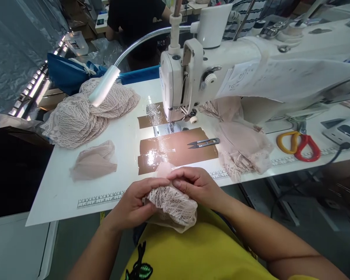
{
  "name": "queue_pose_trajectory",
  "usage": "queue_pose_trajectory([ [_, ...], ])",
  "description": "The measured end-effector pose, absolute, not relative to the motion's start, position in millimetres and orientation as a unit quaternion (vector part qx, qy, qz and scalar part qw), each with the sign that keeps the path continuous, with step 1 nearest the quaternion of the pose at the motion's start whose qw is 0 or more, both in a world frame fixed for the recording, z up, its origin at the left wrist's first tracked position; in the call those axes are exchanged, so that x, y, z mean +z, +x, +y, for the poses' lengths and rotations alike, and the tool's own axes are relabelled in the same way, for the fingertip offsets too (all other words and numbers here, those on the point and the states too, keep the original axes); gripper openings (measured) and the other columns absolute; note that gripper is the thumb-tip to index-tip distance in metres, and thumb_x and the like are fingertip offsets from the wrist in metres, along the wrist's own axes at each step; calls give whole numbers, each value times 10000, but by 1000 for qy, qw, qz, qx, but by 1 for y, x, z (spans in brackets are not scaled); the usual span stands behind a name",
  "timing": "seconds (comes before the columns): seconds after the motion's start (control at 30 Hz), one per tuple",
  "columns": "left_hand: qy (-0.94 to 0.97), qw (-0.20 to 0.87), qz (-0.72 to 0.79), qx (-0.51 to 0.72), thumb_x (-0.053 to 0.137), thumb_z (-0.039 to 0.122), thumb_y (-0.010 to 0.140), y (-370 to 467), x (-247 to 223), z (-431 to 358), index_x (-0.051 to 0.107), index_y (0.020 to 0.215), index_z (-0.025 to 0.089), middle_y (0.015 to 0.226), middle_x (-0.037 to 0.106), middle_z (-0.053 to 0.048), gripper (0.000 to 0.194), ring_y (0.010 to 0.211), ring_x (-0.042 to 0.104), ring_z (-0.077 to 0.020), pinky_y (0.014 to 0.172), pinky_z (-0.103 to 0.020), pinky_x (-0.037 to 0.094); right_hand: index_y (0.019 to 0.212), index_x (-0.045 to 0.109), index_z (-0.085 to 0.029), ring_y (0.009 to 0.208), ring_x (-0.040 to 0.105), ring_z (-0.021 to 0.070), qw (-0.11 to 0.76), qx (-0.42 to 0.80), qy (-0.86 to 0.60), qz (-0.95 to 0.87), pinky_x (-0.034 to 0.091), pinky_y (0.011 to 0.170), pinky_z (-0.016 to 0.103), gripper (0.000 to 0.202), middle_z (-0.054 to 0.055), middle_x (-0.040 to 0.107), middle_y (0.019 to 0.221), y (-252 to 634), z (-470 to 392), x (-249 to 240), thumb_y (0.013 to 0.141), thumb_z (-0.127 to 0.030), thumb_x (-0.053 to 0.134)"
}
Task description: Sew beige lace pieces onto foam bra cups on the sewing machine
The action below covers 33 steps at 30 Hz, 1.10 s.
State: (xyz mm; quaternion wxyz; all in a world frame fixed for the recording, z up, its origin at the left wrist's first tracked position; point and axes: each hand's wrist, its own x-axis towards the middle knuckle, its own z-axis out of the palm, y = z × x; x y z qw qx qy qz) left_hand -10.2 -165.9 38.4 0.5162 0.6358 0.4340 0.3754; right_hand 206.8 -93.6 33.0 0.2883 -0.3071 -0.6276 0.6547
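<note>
Lace stack: beige openwork lace pieces (76, 120) heaped at 10 o'clock on the white surface (55, 198), seemingly parked out of the way.
Held piece: left hand (137, 202) and right hand (196, 186) grasp a beige lace-and-mesh piece (175, 204) at 6 o'clock, likely close for control.
Snips: grey metal thread snips (204, 143), 1 o'clock, probably for quick reach.
Scissors: red-and-yellow-handled scissors (307, 149), toward 3 o'clock.

Sewing machine (170, 76) on tabletop (56, 194)
Left: lace pile (76, 118). Before machine: thread snips (213, 141). Right: scissors (303, 136). Front: lace piece (173, 204).
</note>
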Motion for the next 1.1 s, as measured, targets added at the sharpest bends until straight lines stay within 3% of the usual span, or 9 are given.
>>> queue_pose_trajectory([
  [0.1,603,520,433,421,606,290,865,0,41,-155,716,940,216,864,672,-48,152,768,617,-176,702,-256,473,981,670,-174,794,569,158,275,630,-269,-675,445,717,278,395,52,642,889,210,-88,37,925,-508,467],
  [0.23,501,513,489,497,573,433,877,10,40,-153,644,724,170,656,567,-15,312,565,493,-126,523,-232,390,893,669,-175,781,546,177,213,597,-161,-756,442,704,280,616,54,602,859,218,-86,41,790,-749,469],
  [0.33,440,496,526,532,545,487,877,10,38,-156,498,588,174,530,419,18,429,479,366,-103,461,-232,331,697,621,-177,674,509,144,137,528,-164,-822,399,621,244,419,9,560,715,224,-87,43,731,-591,680],
  [0.43,454,450,550,537,525,481,889,7,34,-158,381,534,182,497,340,25,486,456,318,-96,432,-231,299,676,589,-168,633,498,123,163,496,-264,-811,381,586,237,321,8,557,705,232,-82,43,849,-437,610],
  [0.53,535,387,521,541,488,382,930,8,29,-157,324,528,175,502,330,20,480,456,330,-90,435,-232,287,914,615,-174,737,550,146,278,496,-328,-755,432,619,252,292,56,599,906,236,-77,44,868,-461,589],
  [0.67,629,357,453,521,418,273,959,13,29,-155,347,570,170,546,382,3,409,499,374,-97,479,-241,300,1234,507,-215,932,548,195,352,469,-234,-775,469,788,323,678,103,561,1183,222,-78,48,685,-510,774],
  [0.8,700,339,406,481,402,261,953,10,36,-155,371,609,173,583,383,-5,356,538,370,-112,512,-263,276,940,604,-183,693,498,121,266,558,-236,-750,420,632,245,252,4,572,793,204,-84,54,821,-397,666],
  [0.87,711,341,402,464,415,260,943,6,38,-157,363,610,173,596,369,-6,348,548,363,-116,517,-270,260,780,573,-169,578,413,86,226,640,-236,-695,346,529,208,234,-38,470,654,202,-83,55,854,-387,619],
  [1.1,700,341,412,473,468,194,915,-2,36,-158,335,595,172,586,329,14,347,533,333,-100,502,-253,237,886,518,-174,691,430,93,170,731,-188,-634,365,609,207,279,-34,470,777,205,-73,45,762,-324,718],
])
